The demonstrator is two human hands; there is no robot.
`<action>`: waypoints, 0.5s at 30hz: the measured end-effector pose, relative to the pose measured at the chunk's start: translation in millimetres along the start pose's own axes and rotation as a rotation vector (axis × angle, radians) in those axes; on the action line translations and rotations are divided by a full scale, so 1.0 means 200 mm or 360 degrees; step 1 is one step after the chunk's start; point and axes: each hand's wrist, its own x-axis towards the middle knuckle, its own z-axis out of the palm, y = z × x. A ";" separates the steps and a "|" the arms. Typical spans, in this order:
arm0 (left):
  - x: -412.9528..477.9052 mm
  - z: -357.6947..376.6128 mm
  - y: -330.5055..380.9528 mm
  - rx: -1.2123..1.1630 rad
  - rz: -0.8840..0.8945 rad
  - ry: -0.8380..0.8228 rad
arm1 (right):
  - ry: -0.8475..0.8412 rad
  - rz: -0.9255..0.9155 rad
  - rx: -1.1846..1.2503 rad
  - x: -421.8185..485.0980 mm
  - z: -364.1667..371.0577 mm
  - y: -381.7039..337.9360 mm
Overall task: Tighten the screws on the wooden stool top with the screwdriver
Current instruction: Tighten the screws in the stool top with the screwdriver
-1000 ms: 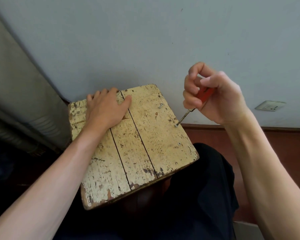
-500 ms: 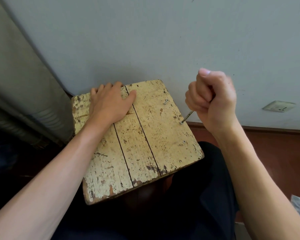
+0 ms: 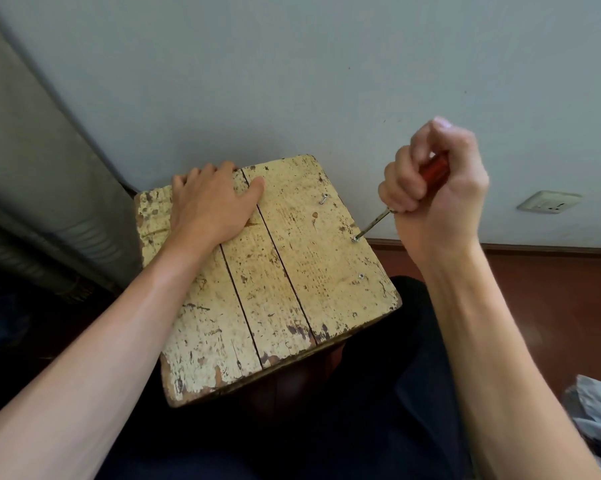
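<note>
The wooden stool top (image 3: 285,292) is three worn planks with chipped cream paint, tilted across my lap. My left hand (image 3: 210,204) lies flat on its far left part, fingers spread, pressing down. My right hand (image 3: 437,199) is fisted around the red handle of the screwdriver (image 3: 434,169). The thin metal shaft slants down to the left, and its tip sits in a screw (image 3: 355,240) near the right edge. A second screw (image 3: 361,276) sits nearly flush below it. A third screw (image 3: 323,199) sticks up higher near the far right corner.
A pale wall (image 3: 327,81) rises just behind the stool, with a white socket (image 3: 548,201) low on the right. Red-brown floor (image 3: 552,289) lies to the right. A grey corrugated hose (image 3: 60,233) runs at the left. Crumpled grey plastic (image 3: 600,410) lies bottom right.
My right hand has rolled on the screwdriver handle, so the red handle shows again between my fingers. The tip has stayed in the same screw. The left hand has kept its place.
</note>
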 end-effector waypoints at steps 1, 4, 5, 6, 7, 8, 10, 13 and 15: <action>0.00 0.00 0.00 0.0001 0.0001 0.0001 | -0.0150 0.0071 0.0008 0.02 -0.03 -0.02; 0.00 0.01 0.00 0.0007 0.0005 -0.0001 | -0.0564 0.0239 -0.0118 0.09 -0.07 -0.07; 0.00 0.01 0.00 0.0006 0.0005 -0.0004 | -0.0686 0.0285 -0.0189 0.10 -0.07 -0.08; 0.00 0.01 0.00 0.0004 0.0004 -0.0003 | -0.0775 0.0320 -0.0238 0.12 -0.07 -0.08; 0.00 0.01 0.00 0.0002 0.0002 0.0000 | -0.0808 0.0351 -0.0266 0.12 -0.06 -0.08; 0.00 0.01 -0.01 -0.0002 -0.0001 0.0003 | -0.0789 0.0374 -0.0280 0.13 -0.04 -0.08; 0.00 0.01 -0.01 -0.0003 -0.0008 0.0004 | -0.0686 0.0382 -0.0258 0.13 -0.03 -0.06; 0.00 0.01 0.00 -0.0003 -0.0008 0.0005 | -0.0448 0.0310 -0.0148 0.11 -0.03 -0.02; 0.00 0.01 0.00 -0.0002 -0.0002 0.0007 | -0.0173 0.0204 -0.0097 0.07 0.00 -0.02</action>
